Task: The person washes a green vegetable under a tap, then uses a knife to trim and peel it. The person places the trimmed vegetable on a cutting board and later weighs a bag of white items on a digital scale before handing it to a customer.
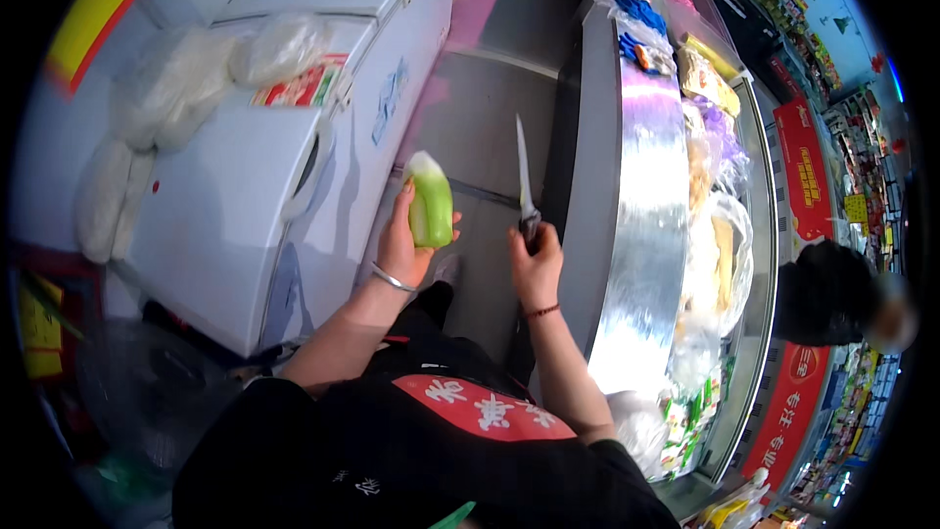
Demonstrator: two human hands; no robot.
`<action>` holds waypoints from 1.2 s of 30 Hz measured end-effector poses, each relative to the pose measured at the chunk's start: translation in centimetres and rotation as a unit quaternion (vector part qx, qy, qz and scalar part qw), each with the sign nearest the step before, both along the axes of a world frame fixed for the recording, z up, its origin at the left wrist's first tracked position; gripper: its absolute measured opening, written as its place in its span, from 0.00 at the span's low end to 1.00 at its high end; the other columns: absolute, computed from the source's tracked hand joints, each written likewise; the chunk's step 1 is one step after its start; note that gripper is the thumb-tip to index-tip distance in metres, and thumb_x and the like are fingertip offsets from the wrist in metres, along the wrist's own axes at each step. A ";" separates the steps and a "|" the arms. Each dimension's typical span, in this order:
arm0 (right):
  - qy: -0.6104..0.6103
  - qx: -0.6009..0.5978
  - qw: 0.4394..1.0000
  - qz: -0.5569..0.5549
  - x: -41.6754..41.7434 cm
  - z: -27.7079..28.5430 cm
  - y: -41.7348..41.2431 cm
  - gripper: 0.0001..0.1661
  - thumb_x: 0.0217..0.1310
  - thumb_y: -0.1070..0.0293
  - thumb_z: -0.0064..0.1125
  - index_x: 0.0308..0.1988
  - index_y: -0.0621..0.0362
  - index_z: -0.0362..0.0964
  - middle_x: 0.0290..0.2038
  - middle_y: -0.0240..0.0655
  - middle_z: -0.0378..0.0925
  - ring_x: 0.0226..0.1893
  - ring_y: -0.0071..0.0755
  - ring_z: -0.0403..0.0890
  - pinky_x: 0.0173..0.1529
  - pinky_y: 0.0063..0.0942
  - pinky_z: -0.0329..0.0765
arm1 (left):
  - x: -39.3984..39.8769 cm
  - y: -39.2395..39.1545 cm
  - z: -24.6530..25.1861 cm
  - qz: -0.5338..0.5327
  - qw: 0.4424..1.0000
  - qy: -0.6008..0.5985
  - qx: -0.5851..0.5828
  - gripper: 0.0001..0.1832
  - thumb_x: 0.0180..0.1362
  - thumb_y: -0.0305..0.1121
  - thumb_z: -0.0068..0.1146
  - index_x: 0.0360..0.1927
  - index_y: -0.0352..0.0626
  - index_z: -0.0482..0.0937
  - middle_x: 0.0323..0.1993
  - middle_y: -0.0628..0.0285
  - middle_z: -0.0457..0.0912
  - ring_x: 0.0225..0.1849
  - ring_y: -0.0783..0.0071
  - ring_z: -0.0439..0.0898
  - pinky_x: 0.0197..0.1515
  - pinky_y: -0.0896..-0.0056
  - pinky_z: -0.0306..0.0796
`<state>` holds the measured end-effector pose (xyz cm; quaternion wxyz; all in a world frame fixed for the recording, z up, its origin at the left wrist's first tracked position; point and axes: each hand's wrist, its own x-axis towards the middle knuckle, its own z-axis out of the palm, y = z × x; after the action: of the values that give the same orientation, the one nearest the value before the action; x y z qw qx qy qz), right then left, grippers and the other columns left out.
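My left hand (405,231) is wrapped around a thick green radish (435,209), held upright with its white tip at the top. Part of its side looks paler, as if peeled or lit. In my right hand (537,257) is a knife (523,165) with a long, slender blade, pointing up and away from me. My fingers cover most of its dark handle. Blade and radish are apart, both above the aisle floor.
A white chest freezer (220,184) on the left carries plastic bags (176,81). On the right runs a metal counter (646,235), with a glass-sided case (764,250) of bagged goods (723,257) beyond. Blue gloves (639,12) lie at its far end. A person (822,294) stands past the case.
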<state>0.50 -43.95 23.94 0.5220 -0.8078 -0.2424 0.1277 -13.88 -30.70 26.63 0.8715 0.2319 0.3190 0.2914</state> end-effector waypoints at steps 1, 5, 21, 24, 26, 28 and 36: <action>-0.027 -0.006 1.000 -0.006 2.8 1.8 2.7 0.17 0.57 0.63 0.65 0.38 0.64 0.70 0.25 0.40 0.76 0.25 0.31 0.76 0.33 0.30 0.73 | 2.2 2.8 1.4 -0.032 0.998 -0.029 0.054 0.24 0.66 0.55 0.43 0.53 0.48 0.72 0.41 0.61 0.78 0.41 0.61 0.81 0.40 0.60 0.75; -0.141 0.015 0.990 0.017 13.3 6.9 11.0 0.17 0.58 0.64 0.62 0.43 0.62 0.70 0.32 0.44 0.80 0.31 0.44 0.82 0.37 0.33 0.77 | 10.3 10.1 6.1 -0.180 0.957 -0.082 0.212 0.31 0.66 0.56 0.43 0.58 0.38 0.68 0.45 0.55 0.78 0.43 0.58 0.82 0.38 0.62 0.80; -0.206 0.037 0.967 0.142 43.9 10.7 39.9 0.20 0.52 0.70 0.64 0.46 0.59 0.70 0.37 0.44 0.78 0.37 0.50 0.81 0.40 0.37 0.78 | 43.4 37.7 10.1 -0.140 0.854 0.007 0.502 0.34 0.59 0.37 0.62 0.64 0.32 0.63 0.64 0.56 0.64 0.63 0.69 0.65 0.66 0.67 0.58; -0.202 0.028 0.963 0.178 48.2 11.2 45.6 0.21 0.51 0.71 0.64 0.46 0.60 0.70 0.37 0.44 0.78 0.38 0.49 0.81 0.40 0.36 0.78 | 47.5 42.9 11.0 -0.126 0.832 0.031 0.539 0.34 0.58 0.36 0.62 0.64 0.31 0.63 0.63 0.54 0.65 0.63 0.67 0.65 0.66 0.66 0.58; -0.204 0.018 0.959 0.198 51.2 10.9 49.2 0.21 0.50 0.71 0.64 0.46 0.60 0.70 0.38 0.44 0.78 0.38 0.49 0.81 0.41 0.37 0.78 | 50.2 46.3 10.2 -0.124 0.838 0.059 0.527 0.34 0.58 0.36 0.63 0.64 0.30 0.63 0.63 0.53 0.65 0.63 0.66 0.65 0.66 0.65 0.58; -0.188 0.003 0.959 0.211 54.3 10.2 53.0 0.21 0.50 0.70 0.64 0.46 0.60 0.70 0.38 0.44 0.78 0.39 0.49 0.81 0.42 0.37 0.78 | 52.9 50.1 9.4 -0.120 0.835 0.084 0.531 0.34 0.58 0.35 0.63 0.63 0.30 0.64 0.62 0.53 0.65 0.63 0.66 0.66 0.65 0.66 0.60; -0.208 -0.055 0.959 0.183 68.5 10.6 71.0 0.20 0.52 0.68 0.64 0.46 0.60 0.71 0.39 0.46 0.79 0.40 0.51 0.81 0.43 0.38 0.78 | 65.7 67.7 7.4 -0.119 0.858 0.057 0.497 0.32 0.58 0.36 0.63 0.62 0.31 0.66 0.57 0.54 0.72 0.57 0.70 0.72 0.60 0.69 0.66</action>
<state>68.97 27.06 34.53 0.3830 -0.7856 -0.4818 0.0636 51.78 37.04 33.98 0.6486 0.6866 0.1508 0.2918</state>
